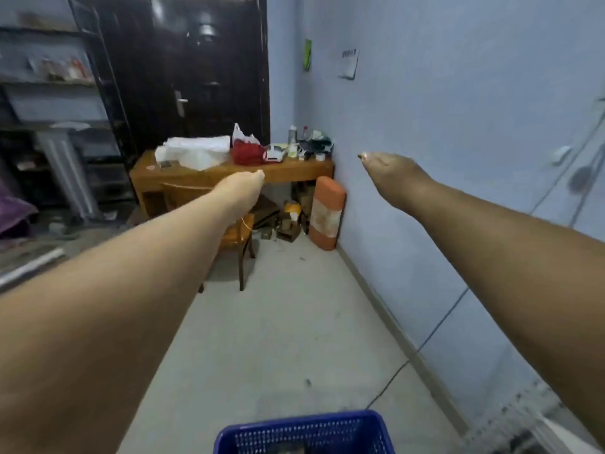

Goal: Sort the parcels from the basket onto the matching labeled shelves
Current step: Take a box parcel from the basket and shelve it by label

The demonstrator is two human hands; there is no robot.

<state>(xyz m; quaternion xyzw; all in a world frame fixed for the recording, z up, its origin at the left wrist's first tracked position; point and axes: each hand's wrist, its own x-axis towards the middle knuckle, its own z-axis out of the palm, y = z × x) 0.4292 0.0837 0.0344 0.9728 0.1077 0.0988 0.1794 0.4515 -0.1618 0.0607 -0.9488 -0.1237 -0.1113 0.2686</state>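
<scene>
while both hands point(244, 188) point(388, 165) hang outstretched, empty | blue basket point(304, 434) at bottom edge | bare floor point(278, 322) ahead

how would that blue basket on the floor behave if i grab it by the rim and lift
The blue basket looks like moulded plastic with perforated walls, so it is probably light and fairly stiff, perhaps flexing a little at the rim. Its wide base suggests it won't tip easily. Its contents are barely visible, so its loaded weight is unclear. Neither the left hand nor the right hand holds anything.
</scene>
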